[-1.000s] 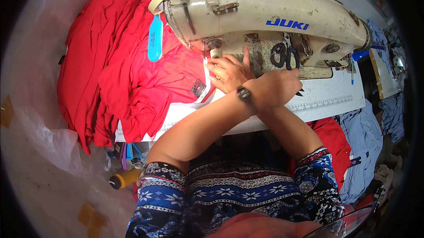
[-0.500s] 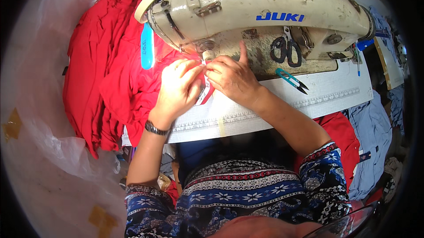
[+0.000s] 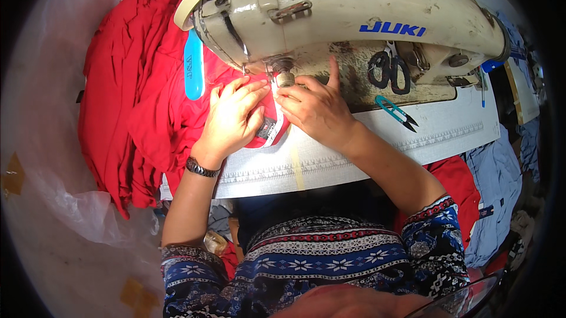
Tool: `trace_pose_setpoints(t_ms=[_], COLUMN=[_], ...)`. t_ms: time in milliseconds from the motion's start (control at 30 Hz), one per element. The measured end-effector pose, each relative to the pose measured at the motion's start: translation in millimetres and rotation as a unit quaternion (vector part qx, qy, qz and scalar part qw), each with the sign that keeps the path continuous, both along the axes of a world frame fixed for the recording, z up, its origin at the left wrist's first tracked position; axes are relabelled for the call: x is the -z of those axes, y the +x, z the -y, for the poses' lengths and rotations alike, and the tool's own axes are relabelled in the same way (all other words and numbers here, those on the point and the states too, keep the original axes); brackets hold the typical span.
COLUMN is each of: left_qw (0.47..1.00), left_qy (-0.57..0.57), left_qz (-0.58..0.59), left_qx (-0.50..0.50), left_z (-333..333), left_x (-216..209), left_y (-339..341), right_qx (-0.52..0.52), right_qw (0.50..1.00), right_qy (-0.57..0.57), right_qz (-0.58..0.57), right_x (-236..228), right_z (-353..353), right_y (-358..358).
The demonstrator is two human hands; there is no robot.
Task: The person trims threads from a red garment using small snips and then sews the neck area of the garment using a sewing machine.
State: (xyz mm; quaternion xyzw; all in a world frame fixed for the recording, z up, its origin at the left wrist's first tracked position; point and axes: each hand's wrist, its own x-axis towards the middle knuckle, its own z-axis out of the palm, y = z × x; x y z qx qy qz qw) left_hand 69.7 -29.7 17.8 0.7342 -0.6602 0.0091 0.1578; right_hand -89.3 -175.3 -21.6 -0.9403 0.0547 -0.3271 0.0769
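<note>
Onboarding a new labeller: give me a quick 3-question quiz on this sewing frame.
1. True or false: both hands rest on the red fabric at the needle of the sewing machine.
2. Which wrist wears the watch? A) left B) right
3. What lies on the white table right of the right hand?

Key
1. True: the left hand presses it flat, and the right hand's fingers touch its edge.
2. A
3. Teal thread snips; black scissors lie on the machine bed above them.

Blk scissors & teal snips on machine bed, right.
</note>
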Motion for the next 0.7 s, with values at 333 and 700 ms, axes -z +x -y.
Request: trace_pose_setpoints(t_ms=[333,700], left_qw=[1.0,0.997], left_qy=[0.005,0.021], left_qz=[0.028,0.064], left_qx=[-0.006,-0.025], left_z=[-1.3,0.0], left_x=[-0.7,-1.0], left_y=[0.5,-0.5], right_qx=[0.009,0.02], right_qw=[1.0,1.0], right_qy=[0.013,-0.004], right_qz=[-0.009,-0.006], right_x=[-3.7,-3.6], right_z=[-3.0,-1.5], right_y=[1.3,3.8])
